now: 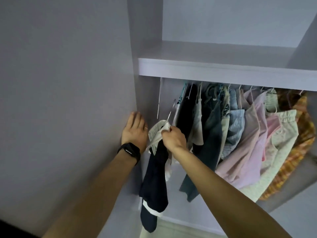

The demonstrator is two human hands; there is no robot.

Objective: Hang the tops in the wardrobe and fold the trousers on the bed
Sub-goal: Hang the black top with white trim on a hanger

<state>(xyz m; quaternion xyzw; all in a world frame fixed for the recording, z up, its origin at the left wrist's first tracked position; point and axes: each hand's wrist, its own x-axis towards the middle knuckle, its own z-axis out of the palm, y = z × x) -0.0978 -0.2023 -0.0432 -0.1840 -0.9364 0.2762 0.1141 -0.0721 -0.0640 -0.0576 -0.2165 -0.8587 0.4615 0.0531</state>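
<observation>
A navy top (154, 177) at the wardrobe's (223, 67) left end.
Fingers (165, 134) of the right hand (174, 139) pinch its white collar by the hanger (171, 111), the cloth dangling below; the left hand (134, 129) lies flat on the side panel (103, 91).

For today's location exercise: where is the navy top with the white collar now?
Head view, lower centre: the navy top dangles from the right hand, just right of the left hand on the wardrobe panel and left of the hung clothes.

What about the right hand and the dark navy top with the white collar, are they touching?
Touching. The head view shows the right hand gripping the dark navy top at its white collar.
</observation>
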